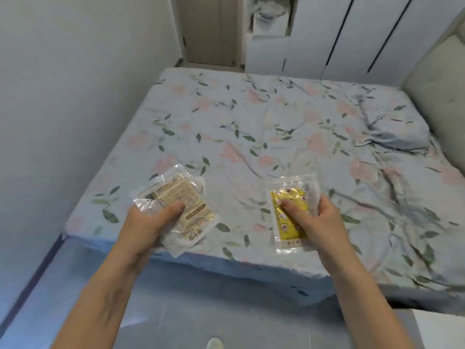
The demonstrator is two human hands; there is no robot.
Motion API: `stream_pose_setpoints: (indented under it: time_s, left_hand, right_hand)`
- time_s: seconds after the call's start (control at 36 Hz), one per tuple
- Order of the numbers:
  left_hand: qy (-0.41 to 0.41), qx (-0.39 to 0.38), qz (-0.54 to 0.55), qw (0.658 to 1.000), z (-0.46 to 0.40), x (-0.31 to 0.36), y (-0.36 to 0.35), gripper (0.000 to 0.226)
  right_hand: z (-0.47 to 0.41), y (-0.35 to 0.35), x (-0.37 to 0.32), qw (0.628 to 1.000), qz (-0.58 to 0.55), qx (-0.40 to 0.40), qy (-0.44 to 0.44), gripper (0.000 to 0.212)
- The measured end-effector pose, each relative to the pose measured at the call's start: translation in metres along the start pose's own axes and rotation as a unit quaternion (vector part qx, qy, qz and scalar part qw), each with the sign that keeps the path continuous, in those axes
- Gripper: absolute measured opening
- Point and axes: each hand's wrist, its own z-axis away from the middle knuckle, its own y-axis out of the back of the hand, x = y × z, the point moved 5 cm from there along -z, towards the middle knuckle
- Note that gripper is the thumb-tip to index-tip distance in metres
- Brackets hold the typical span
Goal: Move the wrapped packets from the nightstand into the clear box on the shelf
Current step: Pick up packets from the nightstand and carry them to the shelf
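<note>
Above the near edge of the bed, my left hand grips a small stack of wrapped packets: my thumb lies curled across the top one and the other fingers are hidden beneath the stack. These are clear plastic wrappers with pale beige printed contents, and the edges of the lower ones show past the top one. My right hand pinches a yellow packet, thumb pressed on its patterned face and fingers curled behind its right side. Another clear wrapper sits against it on that side, under the same fingers; its contents are too blurred to tell. Both hands hold their packets in the air, apart from each other, with the bedsheet showing between them.

Below and beyond them spreads the bed, covered in a light blue sheet printed with pink flowers and green leaves, rumpled toward the right, where a pillow in the same print lies near the padded headboard. A plain wall runs along the left. Past the far end of the bed stand white wardrobe doors and an open niche holding something white and blurred.
</note>
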Motion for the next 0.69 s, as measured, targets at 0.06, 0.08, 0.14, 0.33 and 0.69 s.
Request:
stream_pose_setpoints:
  time_s: [0.06,0.08,0.14,0.33,0.69]
  left_hand:
    - [0.000,0.039,0.020,0.999,0.008,0.007,0.054,0.015]
    - [0.002,0.052,0.032,0.998,0.014,0.010,0.079,0.015]
    - [0.007,0.076,0.052,0.996,0.028,0.017,0.125,0.017]
    - [0.010,0.188,0.095,0.977,0.066,0.025,0.247,0.023]
    - [0.017,0.269,0.140,0.953,0.020,0.032,0.385,0.085]
  right_hand:
    - [0.005,-0.054,-0.007,0.999,0.013,-0.030,0.002,0.023]
    - [0.008,-0.080,-0.012,0.999,0.017,-0.045,0.005,0.022]
    - [0.016,-0.129,-0.022,0.997,0.021,-0.075,0.014,0.021]
    - [0.039,-0.273,-0.047,0.982,0.051,-0.180,0.033,0.019]
    - [0.011,-0.468,-0.064,0.961,0.069,-0.268,0.029,0.027]
